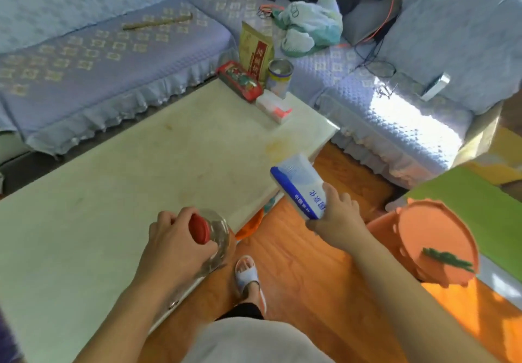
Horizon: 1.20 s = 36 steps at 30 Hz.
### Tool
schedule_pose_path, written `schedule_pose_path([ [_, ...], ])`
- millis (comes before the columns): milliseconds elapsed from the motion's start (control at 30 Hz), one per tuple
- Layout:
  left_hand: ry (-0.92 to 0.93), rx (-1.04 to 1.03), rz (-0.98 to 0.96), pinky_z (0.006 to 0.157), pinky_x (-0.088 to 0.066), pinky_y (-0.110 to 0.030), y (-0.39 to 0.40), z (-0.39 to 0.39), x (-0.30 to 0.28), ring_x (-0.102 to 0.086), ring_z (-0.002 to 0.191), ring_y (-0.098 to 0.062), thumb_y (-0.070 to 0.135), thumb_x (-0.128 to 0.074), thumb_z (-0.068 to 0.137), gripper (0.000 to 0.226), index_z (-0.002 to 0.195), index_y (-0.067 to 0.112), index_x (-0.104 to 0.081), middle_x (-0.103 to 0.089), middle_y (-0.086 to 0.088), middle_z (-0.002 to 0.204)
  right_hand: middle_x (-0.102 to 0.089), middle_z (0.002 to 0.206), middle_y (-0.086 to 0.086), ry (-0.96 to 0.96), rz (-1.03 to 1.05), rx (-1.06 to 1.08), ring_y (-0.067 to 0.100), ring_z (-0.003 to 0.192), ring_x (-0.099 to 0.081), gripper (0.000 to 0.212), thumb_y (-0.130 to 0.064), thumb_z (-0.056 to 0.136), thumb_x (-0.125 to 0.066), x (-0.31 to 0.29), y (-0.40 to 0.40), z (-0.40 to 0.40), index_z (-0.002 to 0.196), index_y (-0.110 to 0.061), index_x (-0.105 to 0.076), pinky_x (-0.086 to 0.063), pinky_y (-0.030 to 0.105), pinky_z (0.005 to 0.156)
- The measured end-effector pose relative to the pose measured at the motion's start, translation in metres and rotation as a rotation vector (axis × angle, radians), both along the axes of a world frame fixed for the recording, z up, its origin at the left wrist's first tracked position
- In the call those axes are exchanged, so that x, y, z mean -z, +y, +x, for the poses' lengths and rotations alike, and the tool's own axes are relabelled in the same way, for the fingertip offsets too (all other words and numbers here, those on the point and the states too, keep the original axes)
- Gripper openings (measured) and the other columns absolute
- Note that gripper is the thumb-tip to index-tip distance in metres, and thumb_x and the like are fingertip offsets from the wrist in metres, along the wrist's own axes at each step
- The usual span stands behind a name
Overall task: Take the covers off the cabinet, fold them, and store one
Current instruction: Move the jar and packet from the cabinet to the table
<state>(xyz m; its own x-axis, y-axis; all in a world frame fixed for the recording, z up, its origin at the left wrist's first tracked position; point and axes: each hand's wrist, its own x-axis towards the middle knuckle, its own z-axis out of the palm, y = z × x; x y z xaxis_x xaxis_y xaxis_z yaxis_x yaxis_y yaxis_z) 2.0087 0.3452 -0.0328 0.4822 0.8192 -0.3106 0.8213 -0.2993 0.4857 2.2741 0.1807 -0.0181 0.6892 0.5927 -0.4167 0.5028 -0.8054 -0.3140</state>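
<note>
My left hand (175, 242) gripped a red-capped glass jar (214, 238) at the pale table's (113, 193) edge; my right hand (336, 215) pinched a tissue pack (296, 182) beside it.

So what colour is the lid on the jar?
Red. The lid on the clear jar shows best in the head view.

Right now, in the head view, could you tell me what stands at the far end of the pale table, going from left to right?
red packet → tall yellow bag → metal tin → white box with the orange-red end.
</note>
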Motion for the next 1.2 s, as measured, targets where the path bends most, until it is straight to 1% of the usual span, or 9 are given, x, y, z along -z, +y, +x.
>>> schedule_pose_path([
  [200,0.029,0.077,-0.033,0.094,-0.049,-0.041,0.070,0.144,-0.003,-0.039,0.120,-0.028,0.050,-0.073,0.072,0.071,0.134,0.037,-0.042,-0.037,0.000,0.124,-0.039,0.129,0.007,0.061,-0.080,0.081,0.028,0.117,-0.037,0.101,-0.043,0.078,-0.076,0.006,0.046,0.134,0.156,-0.026,-0.013,-0.038,0.042,0.096],
  [267,0.048,0.110,-0.022,0.093,-0.050,-0.041,0.092,0.181,-0.010,-0.038,0.119,-0.027,0.052,-0.071,0.072,0.070,0.132,0.038,-0.040,-0.036,0.001,0.123,-0.039,0.130,0.007,0.059,-0.076,0.108,0.027,0.114,-0.038,0.102,-0.043,0.078,-0.077,0.009,0.060,0.174,0.155,-0.025,-0.014,-0.040,0.041,0.093],
  [367,0.078,0.150,0.009,0.090,-0.051,-0.040,0.121,0.232,-0.004,-0.037,0.117,-0.025,0.054,-0.068,0.071,0.067,0.130,0.039,-0.040,-0.034,0.003,0.120,-0.041,0.130,0.007,0.069,-0.070,0.130,0.027,0.115,-0.040,0.100,-0.039,0.077,-0.078,0.029,0.088,0.231,0.155,-0.026,-0.016,-0.043,0.043,0.096],
  [533,0.103,-0.013,-0.037,0.089,-0.051,-0.039,0.149,0.311,0.045,-0.037,0.117,-0.025,0.053,-0.070,0.072,0.071,0.134,0.038,-0.039,-0.033,0.003,0.120,-0.043,0.130,0.004,0.080,-0.088,0.052,0.023,0.116,-0.041,0.096,-0.034,0.080,-0.080,0.089,0.151,0.326,0.154,-0.028,-0.018,-0.044,0.036,0.086],
  [700,0.181,-0.233,-0.125,0.090,-0.052,-0.040,0.169,0.407,0.099,-0.035,0.120,-0.026,0.047,-0.075,0.073,0.073,0.136,0.035,-0.040,-0.032,0.000,0.123,-0.039,0.140,0.010,0.120,-0.195,-0.095,0.032,0.128,-0.037,0.102,-0.037,0.081,-0.076,0.164,0.226,0.445,0.157,-0.027,-0.009,-0.045,0.049,0.099],
  [767,0.217,-0.280,-0.139,0.089,-0.052,-0.040,0.172,0.441,0.111,-0.035,0.119,-0.026,0.047,-0.076,0.071,0.073,0.135,0.036,-0.041,-0.032,0.000,0.122,-0.039,0.140,0.010,0.100,-0.247,-0.134,0.033,0.128,-0.037,0.101,-0.037,0.081,-0.075,0.186,0.249,0.488,0.157,-0.027,-0.009,-0.046,0.051,0.099],
  [867,0.227,-0.291,-0.122,0.086,-0.053,-0.039,0.177,0.484,0.127,-0.035,0.118,-0.025,0.050,-0.076,0.071,0.073,0.133,0.036,-0.040,-0.032,0.000,0.122,-0.040,0.138,0.011,0.044,-0.227,-0.158,0.033,0.126,-0.038,0.095,-0.038,0.083,-0.075,0.218,0.289,0.541,0.155,-0.026,-0.014,-0.047,0.052,0.098],
  [1000,0.236,-0.286,-0.118,0.083,-0.056,-0.037,0.178,0.529,0.150,-0.037,0.117,-0.024,0.050,-0.077,0.071,0.074,0.134,0.035,-0.040,-0.032,0.001,0.125,-0.039,0.134,0.013,0.041,-0.207,-0.177,0.035,0.122,-0.037,0.089,-0.040,0.083,-0.071,0.265,0.342,0.577,0.150,-0.024,-0.015,-0.046,0.053,0.101],
  [1200,0.254,-0.246,-0.140,0.080,-0.059,-0.033,0.180,0.572,0.172,-0.038,0.116,-0.022,0.050,-0.079,0.072,0.075,0.134,0.036,-0.039,-0.034,0.000,0.128,-0.036,0.135,0.014,0.052,-0.122,-0.184,0.035,0.118,-0.035,0.089,-0.034,0.084,-0.069,0.320,0.378,0.581,0.151,-0.021,-0.013,-0.043,0.046,0.098],
])
